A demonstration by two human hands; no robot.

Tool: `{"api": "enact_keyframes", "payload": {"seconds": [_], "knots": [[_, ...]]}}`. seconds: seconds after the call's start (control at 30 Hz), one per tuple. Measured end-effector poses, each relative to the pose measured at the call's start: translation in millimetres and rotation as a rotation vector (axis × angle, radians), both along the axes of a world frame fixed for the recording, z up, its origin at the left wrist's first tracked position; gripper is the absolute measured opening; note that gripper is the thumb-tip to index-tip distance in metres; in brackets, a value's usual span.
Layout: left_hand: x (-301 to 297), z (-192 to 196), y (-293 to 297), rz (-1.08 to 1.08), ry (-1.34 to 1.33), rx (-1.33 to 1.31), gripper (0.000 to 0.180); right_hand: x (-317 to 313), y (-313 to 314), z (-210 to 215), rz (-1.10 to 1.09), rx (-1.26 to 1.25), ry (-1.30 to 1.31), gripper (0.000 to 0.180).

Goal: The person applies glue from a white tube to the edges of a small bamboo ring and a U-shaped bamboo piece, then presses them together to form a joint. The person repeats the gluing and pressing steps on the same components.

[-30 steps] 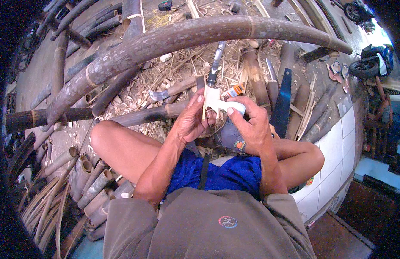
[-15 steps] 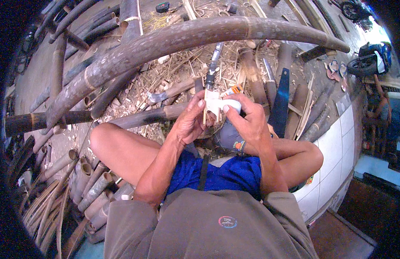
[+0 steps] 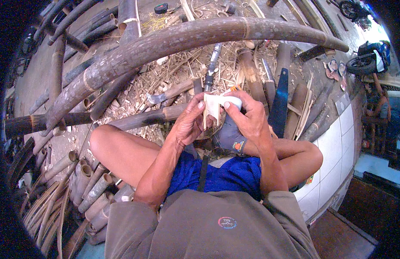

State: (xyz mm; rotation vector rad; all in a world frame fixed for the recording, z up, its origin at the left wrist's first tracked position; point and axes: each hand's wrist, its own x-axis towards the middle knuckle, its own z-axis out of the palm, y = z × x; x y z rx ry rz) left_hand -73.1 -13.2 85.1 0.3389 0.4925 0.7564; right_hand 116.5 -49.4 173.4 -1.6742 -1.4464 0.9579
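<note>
Left hand (image 3: 188, 121) pinches a pale piece (image 3: 212, 106) by its edge, right hand (image 3: 250, 115) a white object (image 3: 235, 102) — wrists (image 3: 179, 140) well apart.

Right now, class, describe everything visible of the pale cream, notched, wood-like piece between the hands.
The pale cream, notched, wood-like piece has a broad upper part and two slim prongs pointing toward the person's body, with a gap between. The left hand grips its left side, thumb on top. At its right is a white, rounded object held in the right hand; whether they touch is unclear.
</note>
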Motion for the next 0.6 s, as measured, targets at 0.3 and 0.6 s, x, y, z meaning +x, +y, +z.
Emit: {"api": "enact_keyframes", "payload": {"seconds": [0.3,0.6], "knots": [[-2.8,-10.8,1.0,-0.054,-0.01,0.031,0.055,-1.4,0.2,7.4,0.009,-0.003,0.01,0.024],[1.4,-13.8,-0.5,0.015,-0.015,0.002,0.06,-2.1,-1.3,5.2,-0.012,0.036,0.027,0.024]]}}
